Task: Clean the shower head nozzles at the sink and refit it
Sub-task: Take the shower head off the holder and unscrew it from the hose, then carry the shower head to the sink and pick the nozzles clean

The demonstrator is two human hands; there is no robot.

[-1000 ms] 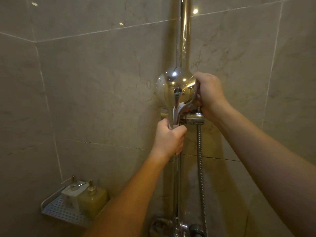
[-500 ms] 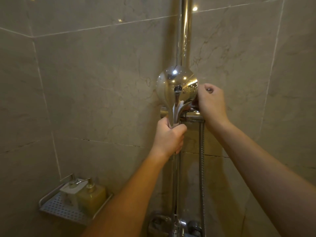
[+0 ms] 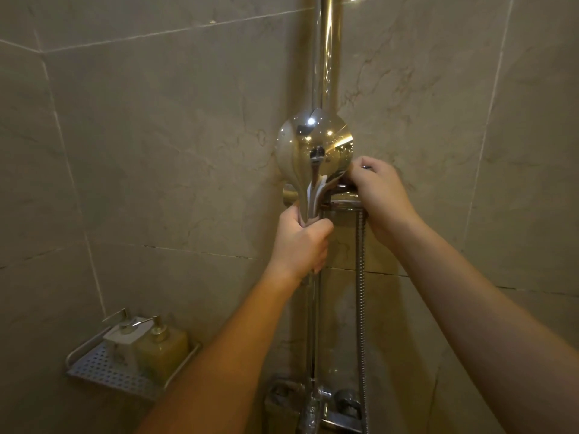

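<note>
The chrome shower head (image 3: 313, 145) shows its round mirrored back, sitting at the bracket (image 3: 340, 203) on the vertical chrome rail (image 3: 327, 51). My left hand (image 3: 302, 242) grips the shower head's handle just below the head. My right hand (image 3: 380, 195) is curled round the bracket's knob on the right side of the rail. A ribbed metal hose (image 3: 362, 292) hangs down from the bracket. The nozzle face is turned to the wall and hidden.
A perforated metal corner shelf (image 3: 103, 369) at the lower left carries a white dispenser bottle (image 3: 120, 343) and a yellow dispenser bottle (image 3: 163, 349). The chrome mixer tap (image 3: 316, 402) sits at the bottom. Beige tiled walls surround everything.
My right hand slid down from the shower head's right rim to the bracket knob. My left hand kept its grip on the handle. The view shifted slightly.
</note>
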